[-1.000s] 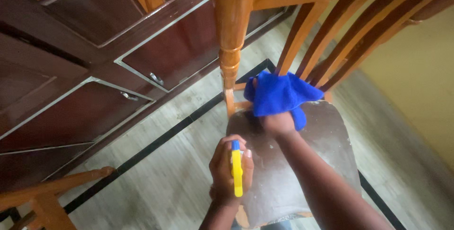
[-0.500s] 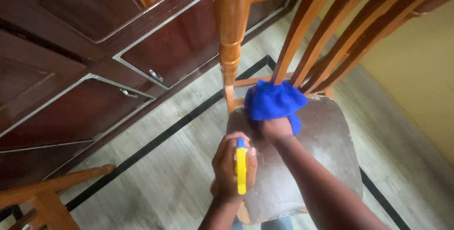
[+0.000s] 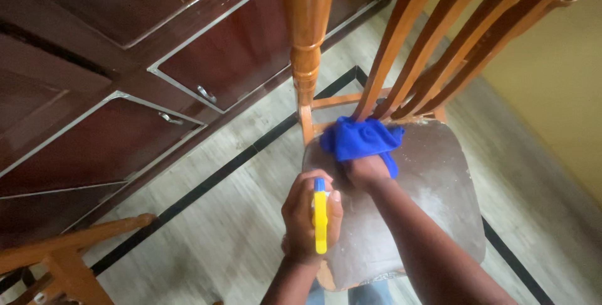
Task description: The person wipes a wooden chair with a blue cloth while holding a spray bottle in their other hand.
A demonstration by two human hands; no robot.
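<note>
Looking down through the head cam here, so I'll place everything off the wooden chair (image 3: 376, 60) that fills most of the view. To its left runs a dark brown cabinet (image 3: 125, 92) with metal-trimmed doors and small handles. Under it is a pale floor (image 3: 219, 230) with a black inlay line crossing beneath the seat. A second bit of orange woodwork (image 3: 63, 252) pokes in at lower left, well apart from the chair.

The chair's seat (image 3: 433, 179) is brown and worn, with pale dusty patches over much of it. At the back of that seat, right where the slats meet it, sits the blue cloth (image 3: 362, 139), bunched up and pressed down. My right hand (image 3: 367, 170) has it: grip closed around the cloth from the near side, fingers buried in the fabric. My left hand (image 3: 307, 220) hovers over the seat's front left corner, grip wrapped shut around a yellow spray bottle (image 3: 320, 220) with a blue tip, nozzle pointing toward the chair back.

My read: this is the wiping stage, working the rear edge of the seat by the slats. The dusty patches on the right and front of the seat look untouched, so the cloth would want to sweep that way with steady pressure, bottle kept clear.
</note>
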